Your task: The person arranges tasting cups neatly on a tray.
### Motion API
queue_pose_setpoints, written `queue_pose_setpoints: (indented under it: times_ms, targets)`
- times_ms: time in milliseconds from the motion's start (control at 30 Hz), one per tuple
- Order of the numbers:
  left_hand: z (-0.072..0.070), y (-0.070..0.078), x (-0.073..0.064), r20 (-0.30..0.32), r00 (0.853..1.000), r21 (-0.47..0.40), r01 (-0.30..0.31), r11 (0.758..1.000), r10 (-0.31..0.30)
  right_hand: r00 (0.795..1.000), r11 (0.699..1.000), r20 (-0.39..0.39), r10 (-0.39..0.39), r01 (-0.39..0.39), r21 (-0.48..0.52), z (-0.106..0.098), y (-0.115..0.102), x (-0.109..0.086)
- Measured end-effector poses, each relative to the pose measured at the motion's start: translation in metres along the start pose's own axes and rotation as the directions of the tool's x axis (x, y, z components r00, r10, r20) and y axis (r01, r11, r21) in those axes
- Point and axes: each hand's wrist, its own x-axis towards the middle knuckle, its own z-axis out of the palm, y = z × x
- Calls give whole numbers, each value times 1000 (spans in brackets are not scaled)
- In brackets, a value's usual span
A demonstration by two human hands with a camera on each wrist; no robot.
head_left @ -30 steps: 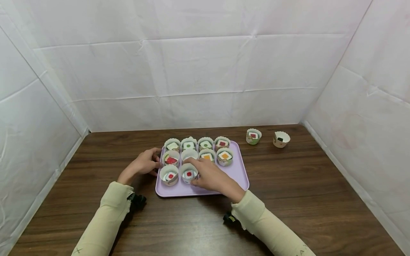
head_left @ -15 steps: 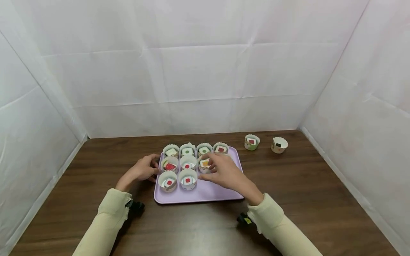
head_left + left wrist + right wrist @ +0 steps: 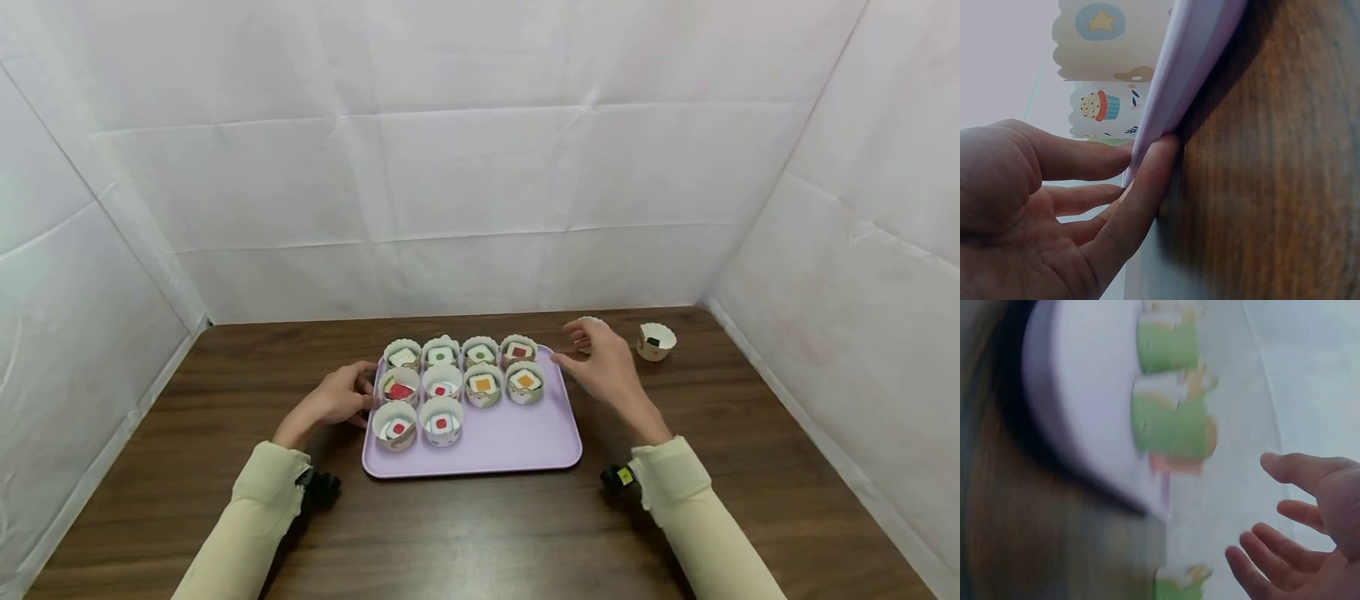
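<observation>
A lilac tray bears paper baking cups in rows, each with a small sushi-like piece inside. At its left edge my left hand pinches the rim between thumb and fingers, close-up in the left wrist view beside a cup with a printed cupcake. Past the tray's right back corner, my right hand reaches with spread fingers, holding nothing. A green-patterned cup stands on the table there, mostly hidden behind that hand. In the right wrist view the same cup shows below the fingers.
Farther right on the brown wooden table stands another cup with a dark-topped piece. Two cups with red-centred pieces, one a front cup, fill the tray's left front. White cloth walls enclose the table's back and sides.
My right hand has let go of the front-row cup and moved right, over the tray, to the cup beyond it. My left hand stays at the tray's edge.
</observation>
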Motion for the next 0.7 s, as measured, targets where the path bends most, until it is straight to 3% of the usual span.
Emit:
queue_pose_setpoints:
  times_ms: [367,700]
  targets:
    - [-1,-3,0,-9,1000,23,-4,1000,4,977,980,-77,198,-197,17,5,54,19]
    - [-1,-3,-2,-10,1000,24,1,1000,-1,954,955,61,294,-296,26,9,76,43]
